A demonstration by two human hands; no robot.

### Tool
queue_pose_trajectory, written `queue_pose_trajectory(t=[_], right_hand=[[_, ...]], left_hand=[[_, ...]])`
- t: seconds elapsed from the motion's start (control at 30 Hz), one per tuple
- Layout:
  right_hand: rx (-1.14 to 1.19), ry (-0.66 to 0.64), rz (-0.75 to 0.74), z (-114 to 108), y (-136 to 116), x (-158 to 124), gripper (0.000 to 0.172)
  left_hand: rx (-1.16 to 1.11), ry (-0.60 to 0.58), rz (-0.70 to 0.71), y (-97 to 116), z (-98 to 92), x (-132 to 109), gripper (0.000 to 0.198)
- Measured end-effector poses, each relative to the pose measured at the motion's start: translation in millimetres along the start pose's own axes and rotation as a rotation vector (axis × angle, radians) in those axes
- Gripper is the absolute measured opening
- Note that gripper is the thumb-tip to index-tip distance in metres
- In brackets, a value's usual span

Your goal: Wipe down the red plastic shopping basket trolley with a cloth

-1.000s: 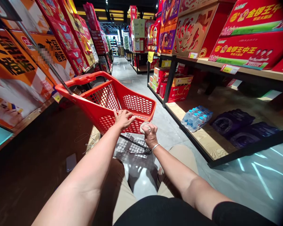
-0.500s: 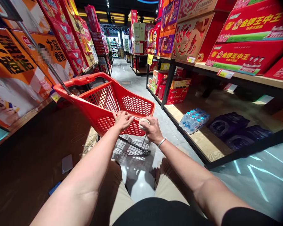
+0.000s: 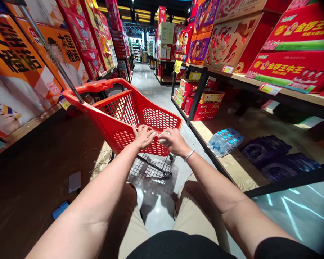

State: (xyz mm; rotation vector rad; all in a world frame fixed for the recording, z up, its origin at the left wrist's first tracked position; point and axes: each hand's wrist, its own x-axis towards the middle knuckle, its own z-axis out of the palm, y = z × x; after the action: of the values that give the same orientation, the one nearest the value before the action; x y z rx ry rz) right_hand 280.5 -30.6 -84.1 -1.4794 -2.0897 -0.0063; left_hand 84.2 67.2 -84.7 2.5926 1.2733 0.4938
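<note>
A red plastic shopping cart [image 3: 121, 140] with perforated sides stands in front of me. My left hand [image 3: 145, 137] rests on the near top edge of its basket, thumb apart and fingers stretched along the rim. Beside it, my right hand [image 3: 174, 140] is closed around a pale, crumpled cloth [image 3: 164, 141], pressed at the same rim close to the basket's front corner. Part of the cloth is hidden under my fingers. A silver bangle [image 3: 189, 155] circles my right wrist. I see no goods in the visible part of the basket.
Shelves [image 3: 224, 169] on the right hold red gift boxes [image 3: 288, 70] and shrink-wrapped bottles [image 3: 225, 141]. Orange cartons [image 3: 16, 61] line the left. A phone [image 3: 75, 181], a blue device [image 3: 59, 210] and a thin cable [image 3: 98, 158] lie low at left. The aisle runs ahead.
My right hand has turned slightly and lowered over the cloth at the rim, closer to my left hand. The left hand stays on the rim. The whole view has shifted a little.
</note>
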Motion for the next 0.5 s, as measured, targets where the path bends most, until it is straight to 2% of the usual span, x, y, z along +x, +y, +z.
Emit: queue_pose_trajectory(t=[0.1, 0.17, 0.23, 0.3, 0.4, 0.5], right_hand=[[-0.126, -0.029, -0.044, 5, -21, -1, 0.034], [-0.140, -0.065, -0.099, 1, -16, -3, 0.029], [-0.118, -0.111, -0.137, -7, 2, -7, 0.030], [-0.079, -0.126, -0.125, -16, 27, -10, 0.038], [-0.054, -0.070, -0.037, -22, 61, -7, 0.050], [-0.077, 0.006, 0.095, -19, 80, 4, 0.051]], left_hand=[[-0.060, -0.003, -0.003, -1, -1.5, 2, 0.048], [-0.100, -0.007, -0.013, -1, -2.8, 3, 0.048], [-0.113, -0.011, -0.030, -2, -3.4, 7, 0.048], [-0.109, -0.008, -0.034, -3, -3.3, 10, 0.049], [-0.109, -0.025, -0.005, -6, -3.3, 15, 0.048], [-0.115, -0.075, 0.019, -7, -4.9, 18, 0.047]])
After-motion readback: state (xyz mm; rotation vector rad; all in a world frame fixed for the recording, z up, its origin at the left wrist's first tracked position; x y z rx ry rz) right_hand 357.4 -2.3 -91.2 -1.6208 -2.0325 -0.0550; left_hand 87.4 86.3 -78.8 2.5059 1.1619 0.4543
